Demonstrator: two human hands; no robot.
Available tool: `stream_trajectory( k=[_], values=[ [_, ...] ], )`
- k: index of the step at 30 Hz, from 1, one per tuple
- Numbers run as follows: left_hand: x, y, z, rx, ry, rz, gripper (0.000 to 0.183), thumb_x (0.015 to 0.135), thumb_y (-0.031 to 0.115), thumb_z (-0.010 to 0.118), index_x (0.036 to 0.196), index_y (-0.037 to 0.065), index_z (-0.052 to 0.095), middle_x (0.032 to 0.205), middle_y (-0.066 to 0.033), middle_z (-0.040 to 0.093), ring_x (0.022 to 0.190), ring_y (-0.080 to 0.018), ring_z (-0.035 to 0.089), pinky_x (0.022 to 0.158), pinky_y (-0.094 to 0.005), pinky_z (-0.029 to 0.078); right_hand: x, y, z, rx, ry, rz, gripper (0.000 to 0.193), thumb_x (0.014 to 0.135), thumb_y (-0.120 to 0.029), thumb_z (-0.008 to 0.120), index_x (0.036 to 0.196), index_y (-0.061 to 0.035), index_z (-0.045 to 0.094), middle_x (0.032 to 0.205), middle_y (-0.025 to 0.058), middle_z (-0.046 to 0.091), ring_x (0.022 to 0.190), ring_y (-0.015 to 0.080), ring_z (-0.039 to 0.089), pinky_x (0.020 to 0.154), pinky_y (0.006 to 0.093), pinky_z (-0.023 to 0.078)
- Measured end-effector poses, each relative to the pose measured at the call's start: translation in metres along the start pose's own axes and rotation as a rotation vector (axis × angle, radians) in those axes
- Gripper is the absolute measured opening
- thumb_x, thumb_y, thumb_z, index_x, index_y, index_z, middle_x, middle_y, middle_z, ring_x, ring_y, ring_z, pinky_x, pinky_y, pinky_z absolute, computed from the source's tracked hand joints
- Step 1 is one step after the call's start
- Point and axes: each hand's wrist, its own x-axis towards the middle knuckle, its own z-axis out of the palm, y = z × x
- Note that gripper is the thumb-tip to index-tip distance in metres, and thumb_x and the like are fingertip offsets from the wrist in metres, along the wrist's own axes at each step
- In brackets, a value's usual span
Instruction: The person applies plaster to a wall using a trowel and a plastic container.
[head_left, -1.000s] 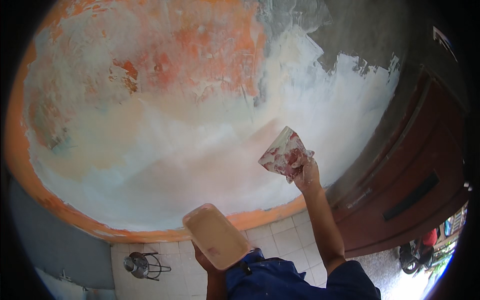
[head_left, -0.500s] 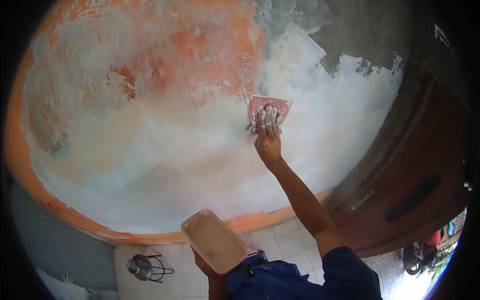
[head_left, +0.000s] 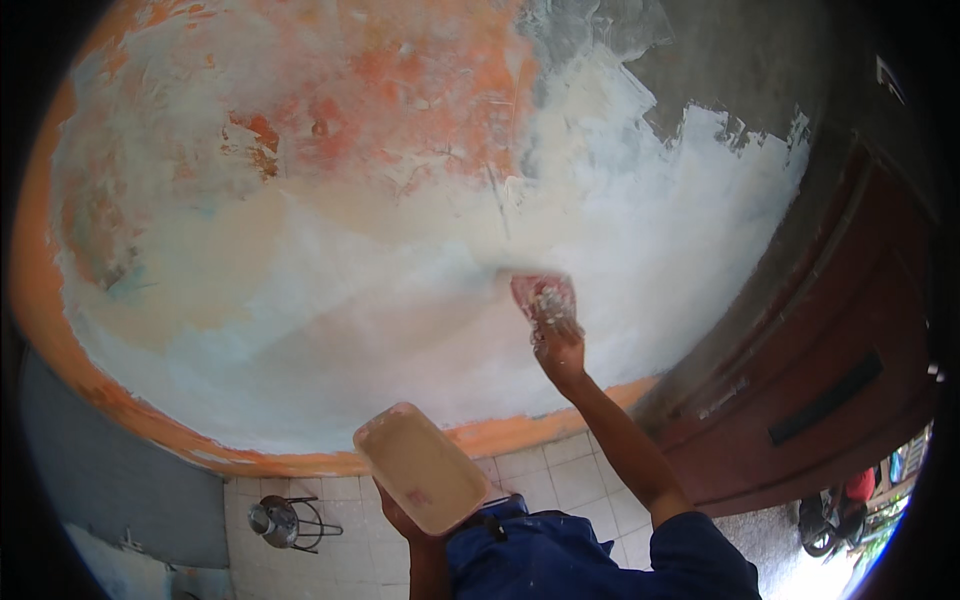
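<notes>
My right hand [head_left: 556, 330], spattered with white, is closed on a red putty spreader [head_left: 530, 288] and holds it against the wall [head_left: 380, 290]. White and cream filler covers the wall's lower and middle part, with orange and red paint showing through higher up. A thin dark streak [head_left: 498, 200] marks the wall above the spreader. Low in front of my body, my left hand [head_left: 398, 515] grips a shallow tan tray [head_left: 425, 470] from below and the side. Most of its fingers are hidden by the tray, which has a pinkish smear near its lower end.
A metal pot [head_left: 273, 520] rests on a small stool [head_left: 315, 526] on the white floor tiles [head_left: 350, 575]. To the right is a dark red door [head_left: 840, 330], with a parked motorcycle [head_left: 825, 525] beyond. A grey panel [head_left: 110, 470] stands at the left.
My right hand has drawn the spreader downward and slightly right along the wall. A dark streak shows where the spreader was. The tray has shifted a little up and left.
</notes>
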Motion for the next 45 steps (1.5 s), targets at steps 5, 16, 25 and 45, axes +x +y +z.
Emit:
stream_trajectory(
  k=[5, 16, 25, 45],
  values=[
    [-0.010, 0.000, 0.002, -0.060, 0.005, -0.037, 0.059, 0.098, 0.049, 0.026, 0.136, 0.006, 0.037, 0.124, -0.0150, 0.052, 0.110, -0.0312, 0.057, 0.087, -0.0491, 0.052, 0.098, -0.017, -0.028, 0.009, 0.190, 0.045, 0.055, 0.083, 0.000, 0.052, 0.136, 0.0043, 0.043, 0.138, 0.0255, 0.044, 0.131, 0.0395, 0.041, 0.109, 0.0485, 0.034],
    [-0.010, -0.009, -0.032, 0.052, 0.034, -0.003, 0.061, 0.097, 0.053, 0.025, 0.135, 0.007, 0.038, 0.124, -0.0154, 0.052, 0.109, -0.0318, 0.057, 0.088, -0.0498, 0.052, -0.015, -0.036, 0.025, -0.027, -0.163, -0.069, 0.057, 0.070, 0.008, 0.056, 0.127, 0.0064, 0.052, 0.125, 0.0288, 0.055, 0.119, 0.0421, 0.052, 0.099, 0.0481, 0.044],
    [-0.018, 0.004, 0.008, -0.100, 0.029, -0.034, 0.058, 0.099, 0.048, 0.022, 0.135, 0.005, 0.038, 0.122, -0.0165, 0.054, 0.107, -0.0333, 0.059, 0.085, -0.0495, 0.054, 0.063, -0.037, -0.052, 0.143, 0.155, 0.187, 0.045, 0.075, 0.010, 0.057, 0.120, 0.0031, 0.058, 0.114, 0.0210, 0.064, 0.108, 0.0373, 0.061, 0.096, 0.0401, 0.048],
    [-0.028, 0.019, 0.020, -0.093, -0.057, -0.003, 0.056, 0.100, 0.050, 0.032, 0.135, 0.008, 0.043, 0.128, -0.0124, 0.051, 0.116, -0.0298, 0.052, 0.098, -0.0465, 0.044, -0.074, -0.007, 0.006, 0.301, -0.081, 0.260, 0.044, 0.079, 0.005, 0.053, 0.122, -0.0008, 0.056, 0.116, 0.0179, 0.063, 0.107, 0.0303, 0.061, 0.088, 0.0380, 0.052]
  ],
)
